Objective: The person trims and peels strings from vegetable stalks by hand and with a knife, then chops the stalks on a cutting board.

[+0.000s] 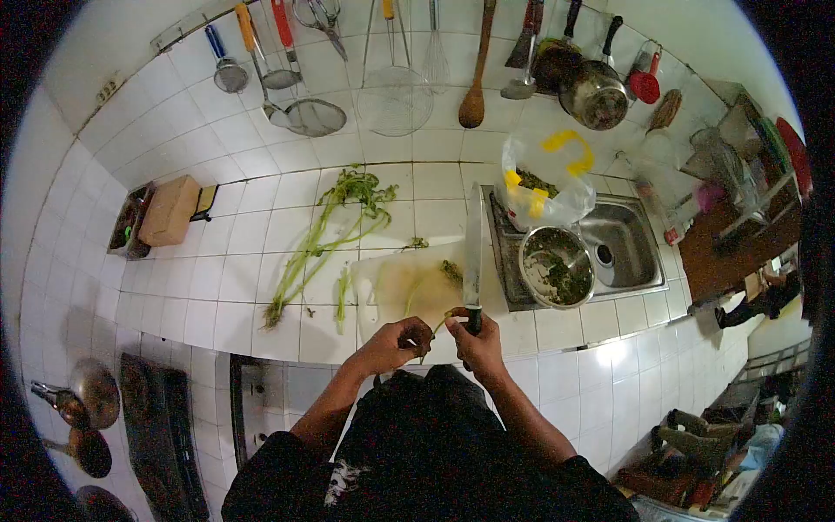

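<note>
My right hand [477,344] is closed round the black handle of a long kitchen knife [472,252], its blade pointing away from me over the cutting board's right side. Its thumb and finger also pinch one end of a thin green stalk [440,326]. My left hand [402,341] is closed on the stalk's other end, just in front of the white cutting board [391,270]. Chopped greens [450,272] lie on the board. Left of it rest a short stalk piece [342,300] and a leafy bunch of celery-like stalks [326,230] with roots.
Right of the board, a steel bowl [528,277] of chopped greens stands by the sink [648,252], with a plastic bag [570,204] behind it. A cardboard box [170,211] sits at the far left. Utensils, including a wooden spoon [472,104], hang along the tiled wall.
</note>
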Demonstrator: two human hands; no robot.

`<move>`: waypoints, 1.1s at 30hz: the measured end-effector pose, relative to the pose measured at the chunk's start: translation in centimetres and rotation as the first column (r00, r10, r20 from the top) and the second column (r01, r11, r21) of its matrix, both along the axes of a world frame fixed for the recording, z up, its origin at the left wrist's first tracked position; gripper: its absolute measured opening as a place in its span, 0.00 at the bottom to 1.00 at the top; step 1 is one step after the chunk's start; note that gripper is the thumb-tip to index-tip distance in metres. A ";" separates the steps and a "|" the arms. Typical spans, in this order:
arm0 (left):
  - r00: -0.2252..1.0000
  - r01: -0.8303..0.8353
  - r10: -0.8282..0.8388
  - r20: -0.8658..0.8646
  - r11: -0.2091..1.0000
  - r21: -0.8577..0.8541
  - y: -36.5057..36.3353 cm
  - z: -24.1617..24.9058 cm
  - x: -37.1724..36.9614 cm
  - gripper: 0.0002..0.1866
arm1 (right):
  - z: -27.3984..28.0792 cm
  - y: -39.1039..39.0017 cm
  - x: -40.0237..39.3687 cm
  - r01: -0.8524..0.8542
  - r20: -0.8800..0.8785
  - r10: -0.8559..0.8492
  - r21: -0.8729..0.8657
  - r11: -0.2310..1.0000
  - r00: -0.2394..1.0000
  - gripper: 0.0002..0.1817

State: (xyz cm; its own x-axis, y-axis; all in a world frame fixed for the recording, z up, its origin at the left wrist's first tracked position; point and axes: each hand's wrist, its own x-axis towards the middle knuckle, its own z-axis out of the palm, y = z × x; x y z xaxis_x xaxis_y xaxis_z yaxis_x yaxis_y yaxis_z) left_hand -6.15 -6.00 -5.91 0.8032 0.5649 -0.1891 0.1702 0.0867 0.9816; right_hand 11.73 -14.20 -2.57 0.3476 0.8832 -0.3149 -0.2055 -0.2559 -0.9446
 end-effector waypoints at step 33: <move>0.873 -0.455 0.429 0.234 0.888 0.069 1.7 8.4 6.5 0.08 | 7.6 -0.8 7.5 -0.514 -0.072 0.514 0.029 0.858 0.855 0.29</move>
State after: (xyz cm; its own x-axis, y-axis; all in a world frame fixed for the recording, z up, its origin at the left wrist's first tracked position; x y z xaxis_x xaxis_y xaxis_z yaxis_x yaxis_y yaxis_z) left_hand 0.39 -4.30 2.48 0.4778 0.8774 0.0436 -0.0660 -0.0136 0.9977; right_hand 19.27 -15.00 4.99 -0.1806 0.9322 -0.3136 -0.1164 -0.3369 -0.9343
